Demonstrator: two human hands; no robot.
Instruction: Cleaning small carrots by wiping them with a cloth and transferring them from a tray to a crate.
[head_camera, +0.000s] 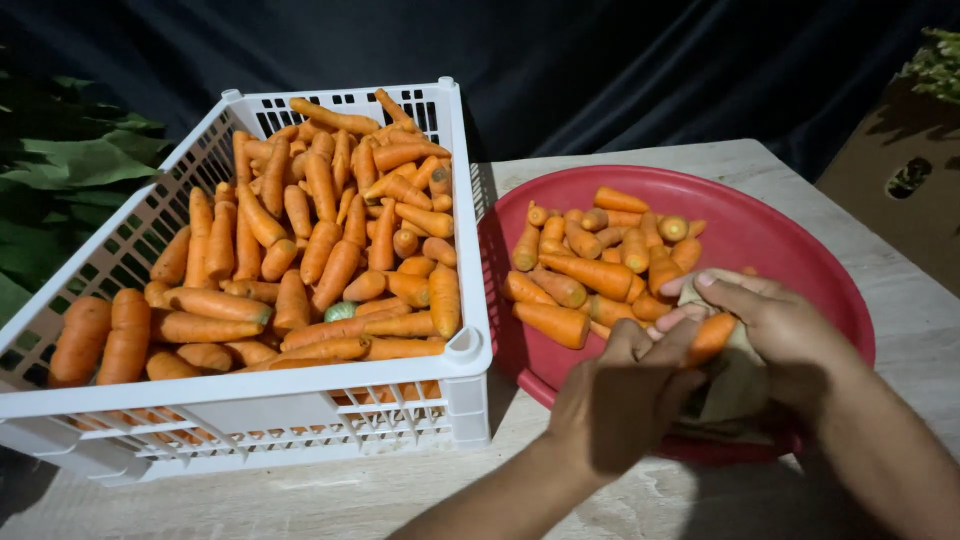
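A dark cloth hangs behind a pale, wood-grained table (900, 300), with green leaves (60, 170) at the left and a brown cardboard box (900, 190) at the right.

Seen from the head camera, one white plastic crate (455, 400) with slatted, latticed walls stands on the table, heaped with dozens of smooth, tapered carrots, too many to count. Touching its right side is one round, glossy red tray (800, 240) carrying a smaller pile of roughly twenty stubby carrots.

Over the tray's near rim, the left hand (620, 395) and right hand (775, 325) close together around a single carrot (712, 336) wrapped in a limp, beige rag (735, 385). Both hands grip the carrot through the rag, fingers curled tight.
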